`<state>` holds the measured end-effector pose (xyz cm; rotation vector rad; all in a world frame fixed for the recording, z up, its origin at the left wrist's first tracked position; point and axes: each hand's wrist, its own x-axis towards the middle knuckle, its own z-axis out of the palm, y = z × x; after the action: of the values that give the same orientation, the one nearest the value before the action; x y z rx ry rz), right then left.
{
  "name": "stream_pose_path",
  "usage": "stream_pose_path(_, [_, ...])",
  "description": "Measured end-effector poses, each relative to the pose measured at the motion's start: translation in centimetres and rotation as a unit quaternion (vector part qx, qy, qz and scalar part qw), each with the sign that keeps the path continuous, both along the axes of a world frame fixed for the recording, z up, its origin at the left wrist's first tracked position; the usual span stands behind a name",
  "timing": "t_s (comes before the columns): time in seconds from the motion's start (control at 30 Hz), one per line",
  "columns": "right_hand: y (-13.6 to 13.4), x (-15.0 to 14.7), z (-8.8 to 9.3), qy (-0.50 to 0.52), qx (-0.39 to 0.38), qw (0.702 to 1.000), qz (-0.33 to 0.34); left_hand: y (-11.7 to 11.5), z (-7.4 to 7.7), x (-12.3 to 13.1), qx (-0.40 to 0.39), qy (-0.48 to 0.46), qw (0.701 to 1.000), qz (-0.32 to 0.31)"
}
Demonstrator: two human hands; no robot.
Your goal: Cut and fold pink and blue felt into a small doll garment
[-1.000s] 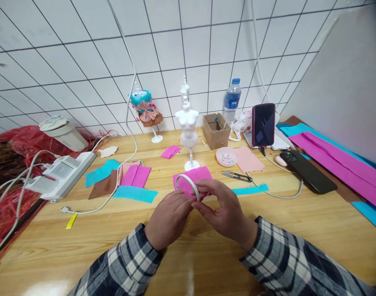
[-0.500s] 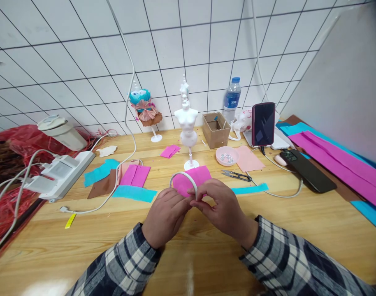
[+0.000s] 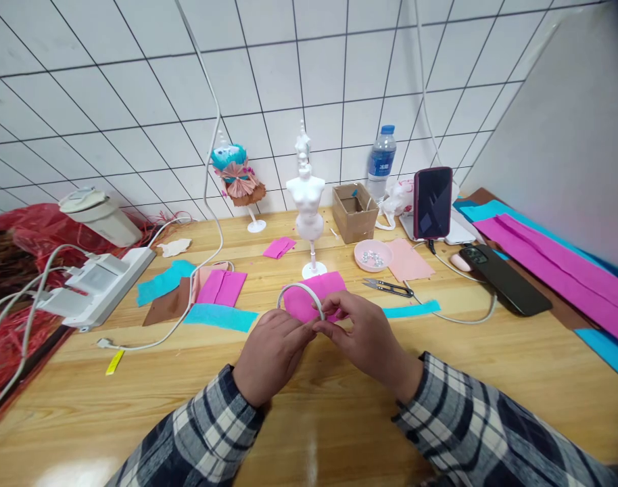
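Note:
Between my hands stands a thin white ring, which looks like a narrow roll of tape; its lower part is hidden by my fingers. My left hand is curled around the ring's lower left side. My right hand pinches at the ring's right edge with thumb and forefinger. Just behind them a bright pink paper piece lies on the table at the foot of a small white mannequin. Black-handled thread snips and a blue strip lie right of my right hand.
At left are a power strip, a white cable and coloured paper pieces. Farther back stand a dressed mannequin, cardboard box, bead dish, bottle and upright phone. Another phone lies at right.
My right fingers have shifted slightly at the ring's right edge. The ring and my left hand have hardly moved.

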<state>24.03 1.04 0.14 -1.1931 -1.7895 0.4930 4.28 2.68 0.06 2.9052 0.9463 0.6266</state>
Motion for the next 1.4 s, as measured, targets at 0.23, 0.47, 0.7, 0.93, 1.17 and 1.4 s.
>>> stream_pose_path(0.23, [0.0, -0.1, -0.5, -0.007, 0.004, 1.0, -0.019, -0.1, 0.2, 0.3, -0.008, 0.008, 1.0, 0.016])
stream_pose_path(0.47, [0.3, 0.2, -0.2, -0.006, 0.081, 0.997, -0.005, -0.2, 0.3, 0.2, -0.009, 0.017, 0.999, 0.039])
stream_pose_path(0.7, [0.7, 0.8, 0.2, -0.037, 0.082, 0.996, -0.003, 0.3, 0.9, -0.5, -0.022, 0.006, 0.999, 0.046])
stream_pose_path(0.93, [2.2, 3.9, 0.9, 0.137, -0.173, 0.974, -0.048, 2.1, 3.3, -5.0, -0.039, -0.033, 0.998, 0.043])
stream_pose_path(1.17, [3.4, 6.2, -0.7, 0.072, -0.331, 0.941, 0.004, 2.0, 3.6, -6.2, -0.25, 0.064, 0.961, 0.101])
stream_pose_path(1.4, [4.0, 7.0, -2.5, -0.051, -0.294, 0.954, -0.018, 1.3, 2.7, -3.8, -0.307, 0.101, 0.937, 0.129])
